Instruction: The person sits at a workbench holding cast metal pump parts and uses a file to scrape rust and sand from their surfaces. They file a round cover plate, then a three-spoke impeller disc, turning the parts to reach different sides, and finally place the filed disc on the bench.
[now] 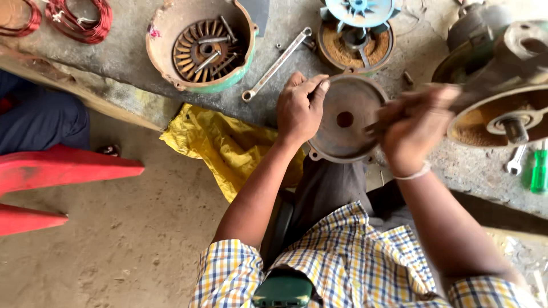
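Observation:
My left hand (299,105) grips the left rim of a round rusty metal end cover (348,117) with a hole in its middle, held tilted at the edge of the concrete bench (131,54). My right hand (414,128) is blurred with motion just right of the cover. It is closed on a thin dark tool whose tip meets the cover's face; what kind of tool I cannot tell.
On the bench lie a green-rimmed housing (201,45) holding several bolts, a long spanner (277,64), a blue fan on a rusty part (357,31), a motor body (502,108), a small spanner (515,161) and a green-handled screwdriver (539,171). Yellow bag (225,145) and red seat (51,171) below.

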Motion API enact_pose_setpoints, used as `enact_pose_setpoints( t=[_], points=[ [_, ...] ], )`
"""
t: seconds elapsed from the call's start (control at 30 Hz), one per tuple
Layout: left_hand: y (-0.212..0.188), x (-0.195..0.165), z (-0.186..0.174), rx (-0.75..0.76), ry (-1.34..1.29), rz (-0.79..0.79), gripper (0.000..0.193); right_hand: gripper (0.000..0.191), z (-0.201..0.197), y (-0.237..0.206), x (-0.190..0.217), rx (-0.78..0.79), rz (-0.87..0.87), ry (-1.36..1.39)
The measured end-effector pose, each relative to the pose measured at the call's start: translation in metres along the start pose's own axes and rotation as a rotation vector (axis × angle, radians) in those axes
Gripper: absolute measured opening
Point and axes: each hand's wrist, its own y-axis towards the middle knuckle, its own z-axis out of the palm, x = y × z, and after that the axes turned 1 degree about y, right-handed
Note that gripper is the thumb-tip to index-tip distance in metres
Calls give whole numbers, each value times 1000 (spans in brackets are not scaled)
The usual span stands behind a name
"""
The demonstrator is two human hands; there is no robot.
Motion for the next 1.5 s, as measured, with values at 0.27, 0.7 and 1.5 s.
enact_pose_setpoints(
  t=[0.27, 0.7, 1.5],
  points=[
    [1, -1, 0, -12, 7, -15, 23, 58, 22, 1, 12, 143, -138, 166],
    [2, 1, 3, 17, -13, -36, 23, 57, 21, 6, 10, 188, -111, 134],
    [2, -1, 2, -38, -10, 45, 22, 51, 26, 3, 12, 138, 89, 95]
  ],
)
